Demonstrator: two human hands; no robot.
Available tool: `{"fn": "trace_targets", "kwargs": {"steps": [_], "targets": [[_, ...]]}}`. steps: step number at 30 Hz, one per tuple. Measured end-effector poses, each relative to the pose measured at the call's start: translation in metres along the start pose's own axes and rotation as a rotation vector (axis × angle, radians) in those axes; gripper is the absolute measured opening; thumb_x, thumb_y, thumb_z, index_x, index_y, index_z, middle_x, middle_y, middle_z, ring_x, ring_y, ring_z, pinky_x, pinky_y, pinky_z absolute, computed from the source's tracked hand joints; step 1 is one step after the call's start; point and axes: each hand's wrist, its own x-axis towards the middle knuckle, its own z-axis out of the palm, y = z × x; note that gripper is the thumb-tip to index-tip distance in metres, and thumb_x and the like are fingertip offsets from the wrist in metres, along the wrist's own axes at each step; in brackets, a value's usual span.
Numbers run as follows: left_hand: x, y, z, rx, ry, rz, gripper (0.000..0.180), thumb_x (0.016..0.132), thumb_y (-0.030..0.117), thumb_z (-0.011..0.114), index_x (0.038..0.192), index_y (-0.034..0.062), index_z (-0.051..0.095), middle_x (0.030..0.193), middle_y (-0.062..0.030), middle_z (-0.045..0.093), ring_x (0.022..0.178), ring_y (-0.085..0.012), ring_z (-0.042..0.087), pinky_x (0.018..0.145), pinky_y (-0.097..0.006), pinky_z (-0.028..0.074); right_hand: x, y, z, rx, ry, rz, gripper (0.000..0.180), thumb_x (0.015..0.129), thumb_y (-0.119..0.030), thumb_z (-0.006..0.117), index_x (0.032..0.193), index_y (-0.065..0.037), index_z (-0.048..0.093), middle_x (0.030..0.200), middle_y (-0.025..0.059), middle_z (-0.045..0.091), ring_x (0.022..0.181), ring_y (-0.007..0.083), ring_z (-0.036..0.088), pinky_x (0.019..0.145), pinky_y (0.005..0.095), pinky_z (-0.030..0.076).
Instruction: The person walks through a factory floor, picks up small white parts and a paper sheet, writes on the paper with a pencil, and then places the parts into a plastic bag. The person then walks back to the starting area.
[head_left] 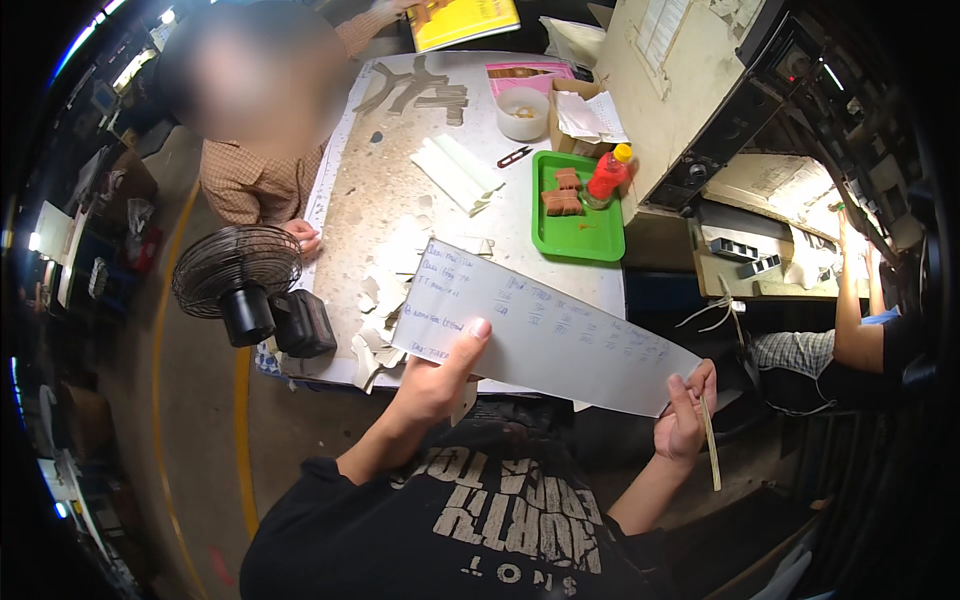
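A long, stiff-looking white sheet (540,345) with blue handwriting is held slantwise over the near edge of the table. My left hand (440,385) grips its lower left edge, thumb on top and fingers hidden underneath. The sheet's right end is pinched in my right hand (682,415). A thin pale strip (712,455) hangs down from that same hand. Cream cut-out pieces (372,350) lie on the table just left of the sheet, and the sheet covers part of them. Beyond it rests a stack of pale folded strips (457,175).
On the worn worktop (350,200) stand a green tray (545,215) with brown pieces and a red bottle (607,177), a white bowl (522,113), and thread snips (514,157). A black fan (245,290) stands left. Another person's hand (302,237) rests at the left edge.
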Motion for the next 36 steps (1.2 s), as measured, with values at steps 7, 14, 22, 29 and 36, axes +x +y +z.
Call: {"fn": "trace_targets", "kwargs": {"steps": [7, 14, 22, 29, 36], "targets": [[0.0, -0.004, 0.003, -0.008, -0.055, 0.033, 0.03, 0.106, 0.021, 0.064, 0.125, -0.0021, 0.062, 0.11, -0.0055, 0.065, 0.099, -0.0129, 0.059, 0.086, -0.029, 0.049, -0.001, 0.0, -0.009, -0.015, -0.018, 0.019, 0.031, 0.095, 0.003, 0.063, 0.09, -0.013, 0.037, 0.09, 0.001, 0.045, 0.087, 0.0098, 0.047, 0.087, 0.025, 0.042], [0.014, -0.017, 0.013, 0.039, -0.105, -0.013, 0.031, 0.107, 0.027, 0.063, 0.119, -0.0017, 0.063, 0.103, -0.0042, 0.063, 0.096, -0.0134, 0.057, 0.083, -0.03, 0.049, 0.01, 0.005, -0.012, -0.022, 0.004, 0.041, 0.031, 0.095, 0.004, 0.062, 0.09, -0.013, 0.037, 0.089, 0.0012, 0.046, 0.086, 0.0092, 0.046, 0.085, 0.0243, 0.041], [0.033, -0.038, 0.033, 0.229, -0.15, -0.224, 0.039, 0.107, 0.038, 0.062, 0.112, -0.0006, 0.065, 0.094, -0.0033, 0.062, 0.082, -0.0125, 0.055, 0.071, -0.029, 0.048, 0.03, 0.012, -0.003, 0.028, 0.018, 0.109, 0.033, 0.094, 0.005, 0.063, 0.089, -0.013, 0.036, 0.087, 0.0007, 0.047, 0.083, 0.008, 0.045, 0.08, 0.0227, 0.039], [0.051, -0.056, 0.048, 0.18, -0.302, -0.339, 0.043, 0.107, 0.043, 0.06, 0.113, 0.0001, 0.066, 0.091, -0.0031, 0.062, 0.077, -0.0121, 0.054, 0.066, -0.028, 0.047, 0.052, 0.023, 0.018, -0.009, -0.009, 0.202, 0.034, 0.095, 0.005, 0.064, 0.088, -0.013, 0.036, 0.083, -0.0026, 0.044, 0.076, 0.0035, 0.041, 0.069, 0.0191, 0.035], [0.075, -0.046, 0.063, 0.199, -0.193, -0.54, 0.056, 0.107, 0.051, 0.057, 0.132, 0.0006, 0.058, 0.113, -0.009, 0.064, 0.093, -0.0162, 0.06, 0.076, -0.031, 0.054, 0.094, 0.013, 0.023, -0.333, 0.021, 0.035, 0.037, 0.114, -0.04, 0.036, 0.111, -0.005, 0.047, 0.087, 0.0043, 0.052, 0.063, 0.0063, 0.045, 0.061, 0.0221, 0.048]]}}
